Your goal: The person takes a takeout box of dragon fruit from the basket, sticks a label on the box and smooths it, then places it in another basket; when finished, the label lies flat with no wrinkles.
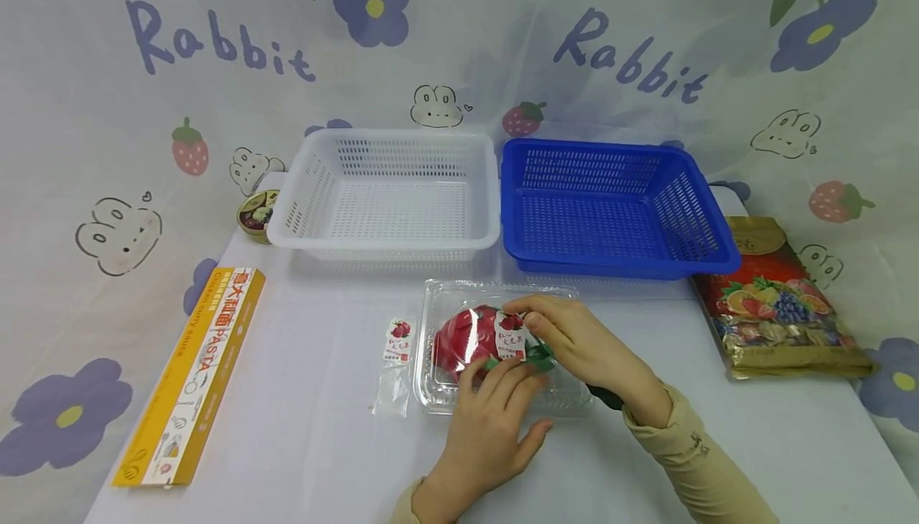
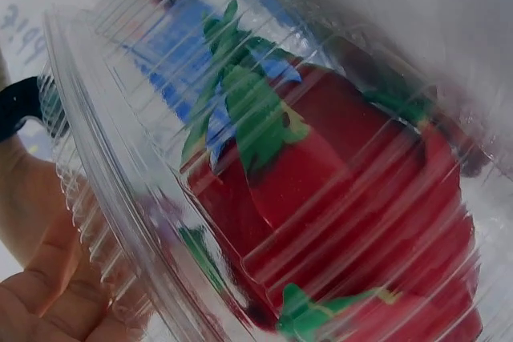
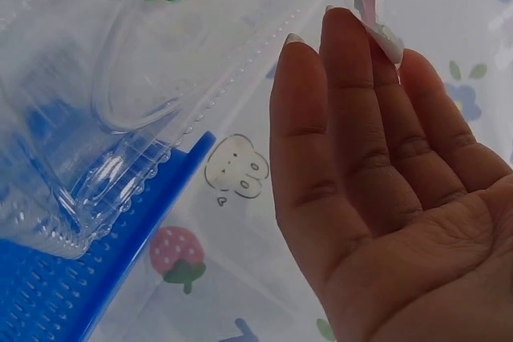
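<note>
A clear plastic clamshell box [image 1: 433, 301] stands closed on the table, with a red dragon fruit [image 1: 454, 342] with green scales inside. On its lid is a white label [image 1: 512, 340] with a dragon fruit picture and red writing. My left hand [image 1: 495, 420] rests on the near side of the lid with fingers spread, tips by the label's lower edge. From the right, my right hand [image 1: 585, 344] touches the label's upper edge with nearly straight fingers. In the right wrist view, one corner of the label [image 3: 387, 42] curls away at the fingertips [image 3: 346, 26].
Left of the box lies a clear strip [image 1: 392, 384] bearing a similar label. Behind stand a white basket [image 1: 388, 249] and a blue basket [image 1: 610, 266]. A pasta box [image 1: 190, 376] lies at left, a round tin [image 1: 256, 217] behind it, a red-gold bag [image 1: 786, 309] at right.
</note>
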`<state>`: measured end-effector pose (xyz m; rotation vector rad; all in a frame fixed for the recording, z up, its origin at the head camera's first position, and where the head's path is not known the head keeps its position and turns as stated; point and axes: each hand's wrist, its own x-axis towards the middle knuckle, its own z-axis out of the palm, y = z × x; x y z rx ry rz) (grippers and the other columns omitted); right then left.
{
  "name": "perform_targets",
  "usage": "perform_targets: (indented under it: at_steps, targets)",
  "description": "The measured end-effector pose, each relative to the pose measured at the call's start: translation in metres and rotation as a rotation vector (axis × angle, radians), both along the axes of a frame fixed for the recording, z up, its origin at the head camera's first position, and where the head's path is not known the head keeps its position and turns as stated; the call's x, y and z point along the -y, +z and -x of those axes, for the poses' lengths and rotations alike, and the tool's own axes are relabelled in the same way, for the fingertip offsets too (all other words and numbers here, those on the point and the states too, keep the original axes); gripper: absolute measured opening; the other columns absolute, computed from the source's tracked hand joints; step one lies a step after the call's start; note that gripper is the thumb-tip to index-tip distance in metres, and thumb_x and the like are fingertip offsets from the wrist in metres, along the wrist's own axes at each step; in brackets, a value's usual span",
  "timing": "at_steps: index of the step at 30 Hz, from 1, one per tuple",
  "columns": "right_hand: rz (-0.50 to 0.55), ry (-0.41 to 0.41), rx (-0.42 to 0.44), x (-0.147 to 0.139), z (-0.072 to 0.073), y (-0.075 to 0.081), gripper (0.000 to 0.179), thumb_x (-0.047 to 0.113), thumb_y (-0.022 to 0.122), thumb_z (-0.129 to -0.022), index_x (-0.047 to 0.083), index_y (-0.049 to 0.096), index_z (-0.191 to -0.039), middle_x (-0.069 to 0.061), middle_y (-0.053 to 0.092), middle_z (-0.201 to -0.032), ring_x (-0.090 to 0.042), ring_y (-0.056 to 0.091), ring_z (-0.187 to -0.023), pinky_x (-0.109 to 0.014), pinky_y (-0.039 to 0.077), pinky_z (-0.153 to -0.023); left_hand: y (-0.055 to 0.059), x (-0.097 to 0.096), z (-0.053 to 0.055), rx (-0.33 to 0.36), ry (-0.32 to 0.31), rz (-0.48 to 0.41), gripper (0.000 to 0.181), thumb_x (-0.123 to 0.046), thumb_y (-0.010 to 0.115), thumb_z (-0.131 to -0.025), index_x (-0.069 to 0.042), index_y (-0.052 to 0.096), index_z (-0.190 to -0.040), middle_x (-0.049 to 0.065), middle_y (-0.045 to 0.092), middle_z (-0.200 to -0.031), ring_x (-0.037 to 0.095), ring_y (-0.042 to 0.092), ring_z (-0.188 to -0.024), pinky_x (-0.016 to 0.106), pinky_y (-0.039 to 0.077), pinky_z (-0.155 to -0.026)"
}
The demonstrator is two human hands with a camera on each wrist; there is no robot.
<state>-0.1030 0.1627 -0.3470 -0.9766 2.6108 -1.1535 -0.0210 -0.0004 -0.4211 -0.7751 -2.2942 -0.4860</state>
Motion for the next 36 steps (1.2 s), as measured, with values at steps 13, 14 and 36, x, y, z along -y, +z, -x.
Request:
perform_targets:
  at_steps: [13, 14, 36]
  targets:
    - [-0.004, -0.013, 0.009, 0.000, 0.001, -0.002, 0.045, 0.035, 0.032, -0.106, 0.007, 0.061, -0.126, -0.008, 0.067, -0.124, -0.027, 0.063, -0.115, -0.049, 0.050, -0.096, 0.003, 0.005, 0.002, 0.009, 0.063, -0.044, 0.035, -0.041, 0.060, -0.086, -0.015, 0.067, -0.108, -0.003, 0.069, -0.104, 0.016, 0.062, -0.101, 0.045, 0.041, -0.093]
    - [-0.006, -0.016, 0.009, 0.000, 0.001, -0.002, 0.045, 0.034, 0.032, -0.106, 0.007, 0.061, -0.126, -0.008, 0.067, -0.125, -0.027, 0.063, -0.116, -0.049, 0.050, -0.096, 0.003, 0.006, 0.002, 0.013, 0.067, -0.047, 0.034, -0.041, 0.057, -0.088, -0.015, 0.067, -0.108, -0.003, 0.069, -0.103, 0.016, 0.062, -0.100, 0.045, 0.041, -0.093]
    - [-0.045, -0.033, 0.057, 0.003, -0.003, 0.004, 0.034, 0.025, 0.041, -0.104, 0.009, 0.060, -0.127, -0.006, 0.066, -0.126, -0.024, 0.062, -0.116, -0.048, 0.049, -0.099, 0.004, 0.011, 0.001, 0.127, 0.213, 0.045, 0.055, -0.047, 0.077, -0.073, -0.016, 0.065, -0.117, 0.000, 0.065, -0.121, 0.023, 0.054, -0.116, 0.050, 0.037, -0.100]
